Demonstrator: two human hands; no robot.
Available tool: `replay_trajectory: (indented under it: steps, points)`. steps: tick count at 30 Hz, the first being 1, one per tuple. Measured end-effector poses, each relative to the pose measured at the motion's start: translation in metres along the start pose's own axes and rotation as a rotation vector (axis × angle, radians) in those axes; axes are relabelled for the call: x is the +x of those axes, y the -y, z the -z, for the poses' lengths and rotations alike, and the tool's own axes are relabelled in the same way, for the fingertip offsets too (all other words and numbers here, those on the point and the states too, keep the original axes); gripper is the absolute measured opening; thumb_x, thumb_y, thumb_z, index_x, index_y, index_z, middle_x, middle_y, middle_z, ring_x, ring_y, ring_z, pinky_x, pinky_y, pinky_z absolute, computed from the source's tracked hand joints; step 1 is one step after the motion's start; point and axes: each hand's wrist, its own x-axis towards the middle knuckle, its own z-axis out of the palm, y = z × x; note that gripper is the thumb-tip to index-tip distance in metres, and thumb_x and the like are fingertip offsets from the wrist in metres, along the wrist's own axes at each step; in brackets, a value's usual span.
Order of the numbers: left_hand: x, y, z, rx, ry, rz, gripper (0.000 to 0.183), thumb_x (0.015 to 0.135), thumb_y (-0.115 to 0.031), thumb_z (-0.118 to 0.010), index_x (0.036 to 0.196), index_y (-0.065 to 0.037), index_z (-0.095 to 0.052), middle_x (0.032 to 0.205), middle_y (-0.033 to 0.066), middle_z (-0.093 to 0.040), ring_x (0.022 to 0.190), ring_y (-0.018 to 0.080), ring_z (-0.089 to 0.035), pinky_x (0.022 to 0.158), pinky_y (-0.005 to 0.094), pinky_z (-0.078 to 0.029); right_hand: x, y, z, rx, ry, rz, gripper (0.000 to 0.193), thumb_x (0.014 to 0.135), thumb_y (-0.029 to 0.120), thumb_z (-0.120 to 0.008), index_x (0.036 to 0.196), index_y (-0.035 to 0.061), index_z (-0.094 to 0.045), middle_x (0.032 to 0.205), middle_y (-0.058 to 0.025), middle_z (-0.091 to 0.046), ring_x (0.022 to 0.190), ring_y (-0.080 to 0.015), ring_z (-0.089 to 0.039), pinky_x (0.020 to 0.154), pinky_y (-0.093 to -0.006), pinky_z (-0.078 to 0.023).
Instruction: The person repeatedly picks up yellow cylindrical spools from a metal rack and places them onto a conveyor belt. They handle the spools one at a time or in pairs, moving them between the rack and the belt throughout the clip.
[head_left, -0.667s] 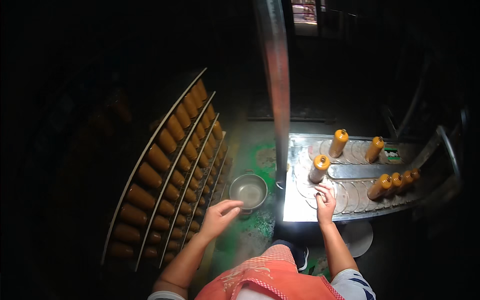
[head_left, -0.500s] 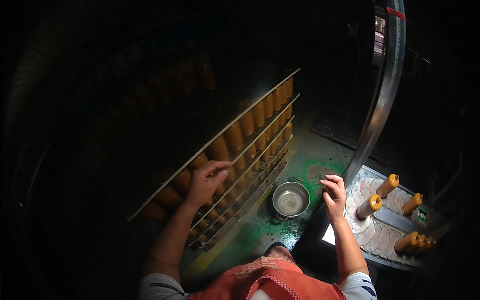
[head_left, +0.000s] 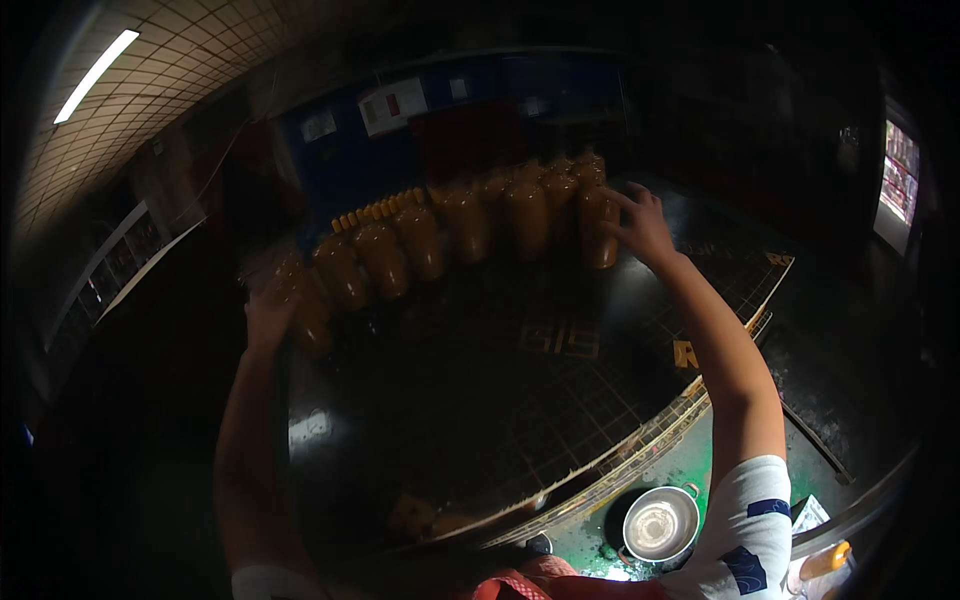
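A curved row of glossy brown bottles point(head_left: 466, 228) stands on the dark top board of a rack point(head_left: 480, 400). My right hand point(head_left: 642, 228) is at the right end of the row, thumb and fingers spread against the side of the rightmost bottle point(head_left: 600, 235). At the other end, my left hand point(head_left: 268, 312) lies beside the leftmost bottle point(head_left: 308, 318). Its fingers look stretched out, though dim light and blur hide their detail. Neither hand appears wrapped round a bottle. Both arms reach forward over the board.
On the green floor at lower right sits a two-handled metal pot point(head_left: 661, 524). Beyond my right elbow, an orange-brown bottle point(head_left: 826, 560) stands at the frame's edge. Behind the row is a blue wall point(head_left: 335, 165) with papers on it. Smaller yellowish pieces point(head_left: 375, 210) stand farther back.
My view has swung left and up toward the rack's top. Both hands have gone from the air in front of me to the two ends of the bottle row.
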Motion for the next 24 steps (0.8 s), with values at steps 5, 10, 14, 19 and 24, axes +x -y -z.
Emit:
replay_trajectory:
  steps: [5,10,14,19,24]
  points:
    - [0.021,0.007,-0.013,0.105,0.088,0.177,0.054,0.078,-0.026,-0.08,0.129,-0.015,-0.067,0.131,0.022,-0.06,0.118,0.0381,-0.06,0.097,0.0448,-0.051,0.087,-0.029,-0.057,-0.058,0.069,-0.07,0.058,0.08,0.042,-0.076,0.135,0.0346,-0.06,0.15,-0.0233,-0.038,0.138,-0.0456,-0.035,0.107,-0.0509,-0.045]
    - [0.012,-0.014,-0.016,0.08,-0.025,0.117,0.05,0.076,-0.02,-0.081,0.124,-0.016,-0.069,0.125,0.0187,-0.058,0.117,0.0377,-0.058,0.099,0.0432,-0.048,0.093,-0.032,-0.067,-0.045,0.089,-0.005,0.052,0.08,0.039,-0.076,0.13,0.0335,-0.064,0.128,-0.0187,-0.054,0.118,-0.0414,-0.053,0.101,-0.0463,-0.049]
    - [-0.012,-0.015,-0.006,0.074,-0.142,0.024,0.047,0.077,-0.012,-0.08,0.122,-0.013,-0.069,0.126,0.0169,-0.058,0.117,0.035,-0.057,0.1,0.0417,-0.046,0.057,-0.035,-0.056,0.027,-0.103,0.034,0.045,0.081,0.034,-0.076,0.124,0.0279,-0.068,0.131,-0.0194,-0.054,0.118,-0.0405,-0.053,0.099,-0.0467,-0.049]
    - [-0.071,-0.041,0.037,-0.143,-0.215,-0.108,0.049,0.076,-0.003,-0.077,0.124,-0.003,-0.067,0.126,0.0141,-0.06,0.121,0.0301,-0.056,0.104,0.0379,-0.043,-0.039,-0.04,0.003,0.499,-0.376,-0.025,0.04,0.087,0.024,-0.074,0.126,0.0145,-0.067,0.115,-0.0121,-0.064,0.104,-0.0238,-0.062,0.088,-0.0369,-0.052]
    - [-0.153,-0.17,0.1,-0.929,-0.03,-0.002,0.061,0.074,-0.016,-0.083,0.13,-0.005,-0.063,0.133,0.0134,-0.059,0.122,0.0269,-0.057,0.104,0.0376,-0.046,-0.22,0.007,0.13,0.878,-0.462,-0.389,0.037,0.094,0.022,-0.069,0.13,0.013,-0.065,0.107,-0.0062,-0.07,0.094,-0.0128,-0.065,0.082,-0.0281,-0.054]
